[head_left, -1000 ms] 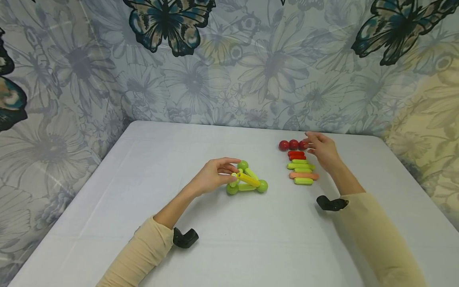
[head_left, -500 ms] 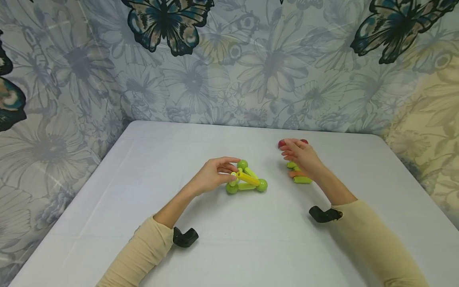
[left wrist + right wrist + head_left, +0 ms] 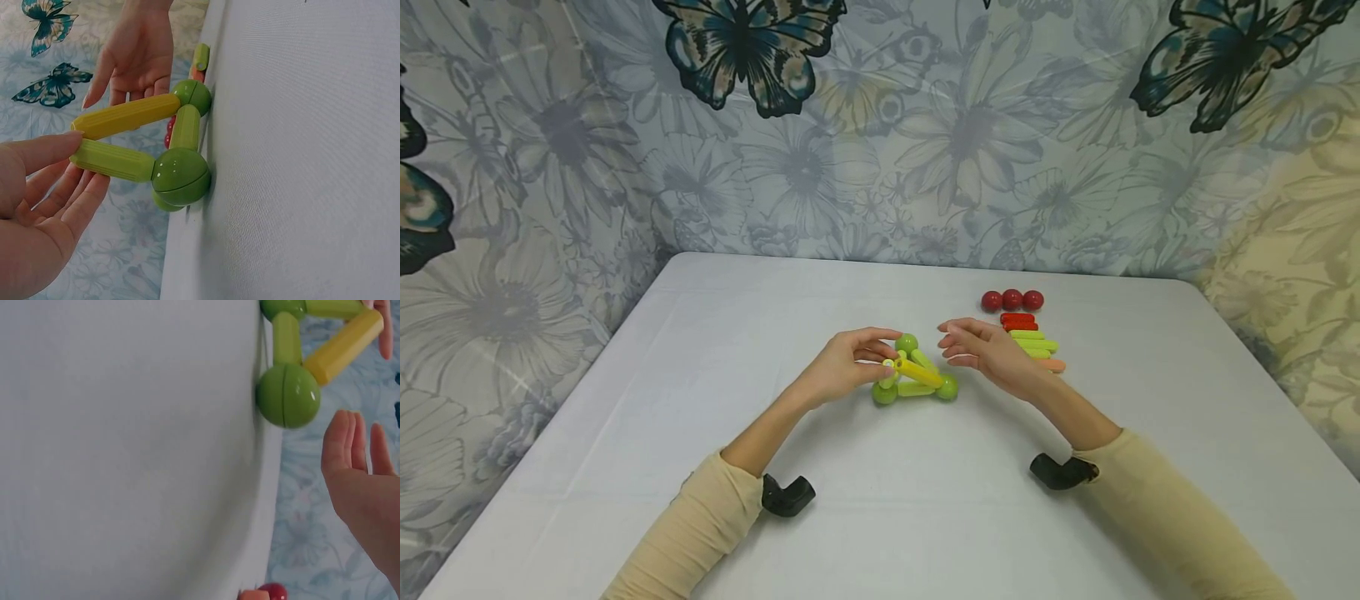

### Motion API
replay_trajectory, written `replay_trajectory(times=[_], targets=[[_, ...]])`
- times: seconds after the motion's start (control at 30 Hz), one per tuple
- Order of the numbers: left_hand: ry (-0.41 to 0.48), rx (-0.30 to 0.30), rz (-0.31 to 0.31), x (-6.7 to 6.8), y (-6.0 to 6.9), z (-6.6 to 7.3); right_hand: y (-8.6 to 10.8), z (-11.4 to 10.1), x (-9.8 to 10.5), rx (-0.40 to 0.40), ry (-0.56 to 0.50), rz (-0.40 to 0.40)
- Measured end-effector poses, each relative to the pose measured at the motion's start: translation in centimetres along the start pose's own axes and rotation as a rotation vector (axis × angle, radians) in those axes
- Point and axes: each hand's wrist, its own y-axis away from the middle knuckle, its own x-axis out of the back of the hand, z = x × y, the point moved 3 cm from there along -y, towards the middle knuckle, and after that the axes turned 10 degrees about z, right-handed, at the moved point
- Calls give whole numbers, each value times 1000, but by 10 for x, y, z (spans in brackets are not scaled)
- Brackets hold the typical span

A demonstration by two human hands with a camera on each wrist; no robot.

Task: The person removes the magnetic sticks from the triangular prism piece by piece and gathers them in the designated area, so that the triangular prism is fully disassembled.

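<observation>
A frame of green rods and green balls [image 3: 884, 393] stands on the white table, with a yellow rod [image 3: 921, 373] slanting up from its right-hand ball. My left hand [image 3: 844, 368] pinches the upper end of a raised green rod [image 3: 119, 161] between thumb and fingers. At that end, the yellow rod's tip meets the green one beside my thumb. To the right of the frame hovers my right hand [image 3: 992, 357], fingers loosely bent, apart from the pieces. Its palm looks bare in the left wrist view.
Three red balls [image 3: 1012, 300] lie in a row at the back right. Nearer are red rods [image 3: 1018, 322], green rods [image 3: 1033, 343] and an orange rod [image 3: 1054, 365], partly hidden by my right hand. A flowered cloth [image 3: 925, 167] hangs behind the table.
My right hand has moved from beside the red balls leftward and nearer to the green frame, uncovering the red balls. My left hand has kept its hold on the green rod.
</observation>
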Motion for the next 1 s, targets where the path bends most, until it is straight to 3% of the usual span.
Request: replay_trajectory(times=[0.17,0.3,0.67,1.0], targets=[[-4,1,0,0,0,0,5,6,-11,-11,73,-80],[-1,4,-1,0,0,0,6,8,-14,-19,115,-89],[4,-1,-2,0,2,1,6,5,-23,137,219,-185],[3,-8,-1,-1,1,1,5,3,-29,257,411,-253]])
